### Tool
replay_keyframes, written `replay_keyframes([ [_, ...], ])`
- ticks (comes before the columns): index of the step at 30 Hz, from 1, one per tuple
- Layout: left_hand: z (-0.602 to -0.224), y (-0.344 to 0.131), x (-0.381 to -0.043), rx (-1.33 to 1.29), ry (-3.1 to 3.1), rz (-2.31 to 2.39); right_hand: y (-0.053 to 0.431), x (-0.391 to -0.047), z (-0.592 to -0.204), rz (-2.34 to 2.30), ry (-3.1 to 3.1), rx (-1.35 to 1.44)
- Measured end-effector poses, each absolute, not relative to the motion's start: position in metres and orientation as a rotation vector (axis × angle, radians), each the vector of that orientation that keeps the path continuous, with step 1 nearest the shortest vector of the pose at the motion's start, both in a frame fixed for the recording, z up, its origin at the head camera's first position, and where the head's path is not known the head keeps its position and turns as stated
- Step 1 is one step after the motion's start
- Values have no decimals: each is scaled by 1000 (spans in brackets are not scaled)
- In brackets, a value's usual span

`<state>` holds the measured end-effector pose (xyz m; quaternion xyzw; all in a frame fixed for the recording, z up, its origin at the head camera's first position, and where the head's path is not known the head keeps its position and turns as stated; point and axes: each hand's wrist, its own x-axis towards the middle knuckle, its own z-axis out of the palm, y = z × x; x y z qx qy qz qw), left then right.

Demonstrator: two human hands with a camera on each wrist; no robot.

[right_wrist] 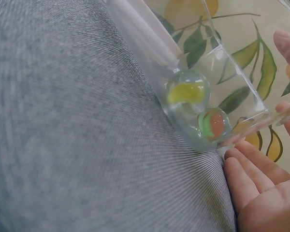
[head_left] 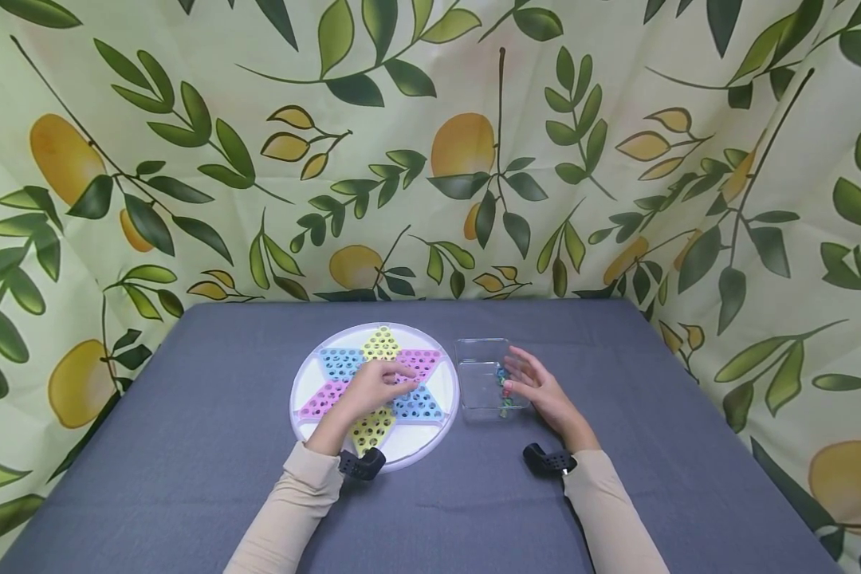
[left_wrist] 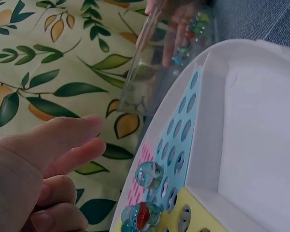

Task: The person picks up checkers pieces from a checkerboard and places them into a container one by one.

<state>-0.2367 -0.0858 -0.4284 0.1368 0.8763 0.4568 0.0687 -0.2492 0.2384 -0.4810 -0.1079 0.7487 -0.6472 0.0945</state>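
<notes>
My left hand (head_left: pixel 380 387) hovers over a round white Chinese checkers board (head_left: pixel 419 445) with a coloured star of holes. In the left wrist view, two of its fingers (left_wrist: pixel 63 137) point forward with nothing seen between them, and the others are bent. Glass marbles (left_wrist: pixel 149 175) sit in holes near it. To the right of the board, my right hand (head_left: pixel 541 391) holds the right wall of a clear plastic box (head_left: pixel 477 391), thumb at the rim and fingers outside. Several marbles (head_left: pixel 504 375) are gathered along that wall inside, two (right_wrist: pixel 214 123) showing close up.
Blue-grey cloth (head_left: pixel 186 446) covers the table. A leaf-and-fruit patterned curtain (head_left: pixel 402 199) hangs behind it and along both sides. The box stands close against the board's right edge. Each wrist wears a black camera band (head_left: pixel 362 464).
</notes>
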Motion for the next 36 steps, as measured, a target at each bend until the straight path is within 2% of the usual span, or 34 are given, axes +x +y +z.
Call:
replay_keyframes([
  [19, -448, -94, -239, 429, 2750, 1147, 235, -247, -482, -1924, 2220, -281],
  [36, -445, -94, -239, 314, 2777, 1107, 237, -249, -483, -1929, 2228, -297],
])
